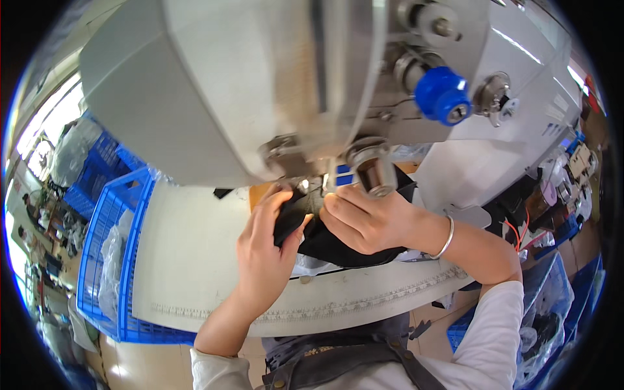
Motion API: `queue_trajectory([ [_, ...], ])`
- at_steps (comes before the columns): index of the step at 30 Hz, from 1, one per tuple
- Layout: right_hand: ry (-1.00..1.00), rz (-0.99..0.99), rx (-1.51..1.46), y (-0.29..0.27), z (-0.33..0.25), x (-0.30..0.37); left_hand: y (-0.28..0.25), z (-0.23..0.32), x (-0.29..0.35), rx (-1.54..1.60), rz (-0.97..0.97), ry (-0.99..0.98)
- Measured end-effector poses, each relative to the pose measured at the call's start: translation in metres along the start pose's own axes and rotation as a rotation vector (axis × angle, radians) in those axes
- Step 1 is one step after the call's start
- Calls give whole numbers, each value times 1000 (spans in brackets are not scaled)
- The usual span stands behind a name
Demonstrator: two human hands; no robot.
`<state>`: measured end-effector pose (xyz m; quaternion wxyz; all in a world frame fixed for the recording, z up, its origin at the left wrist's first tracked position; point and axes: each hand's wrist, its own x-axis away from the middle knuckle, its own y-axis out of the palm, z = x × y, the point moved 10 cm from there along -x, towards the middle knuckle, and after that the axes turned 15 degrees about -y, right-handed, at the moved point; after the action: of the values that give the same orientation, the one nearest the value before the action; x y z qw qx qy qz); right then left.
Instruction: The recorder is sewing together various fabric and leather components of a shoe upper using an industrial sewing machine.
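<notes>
Under the head of a large white sewing machine [214, 71] lies a piece of black material [351, 255], its folds partly covered by my hands and the machine. My left hand [265, 244] grips a raised edge of it between thumb and fingers, just left of the lit needle area [318, 185]. Close by on the other side, my right hand [374, 218] has its fingers curled down onto the same material. Those fingertips are partly hidden behind the machine's metal parts. A silver bangle [446, 237] circles my right wrist.
The pale worktable [188, 260] has a ruler strip [364, 303] along its curved near edge. A blue crate [140, 240] with clear plastic bags stands at the left. More blue crates [552, 299] sit low at the right. A blue knob [442, 95] juts from the machine above my right hand.
</notes>
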<state>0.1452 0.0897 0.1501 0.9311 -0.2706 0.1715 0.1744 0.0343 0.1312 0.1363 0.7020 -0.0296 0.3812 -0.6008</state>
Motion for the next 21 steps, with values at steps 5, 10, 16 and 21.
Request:
queue_trajectory([
  [5,25,14,-285,-19,-42,-36,-34,-3,33,-5,-288,-22],
  [10,73,109,-578,-33,-70,-47,-130,-32,22,-367,-318,-167],
  [16,249,-40,-692,-28,-58,0,-260,-40,10,-692,627,24],
  [21,536,-171,-705,-26,-83,56,-211,-149,-21,-946,746,265],
])
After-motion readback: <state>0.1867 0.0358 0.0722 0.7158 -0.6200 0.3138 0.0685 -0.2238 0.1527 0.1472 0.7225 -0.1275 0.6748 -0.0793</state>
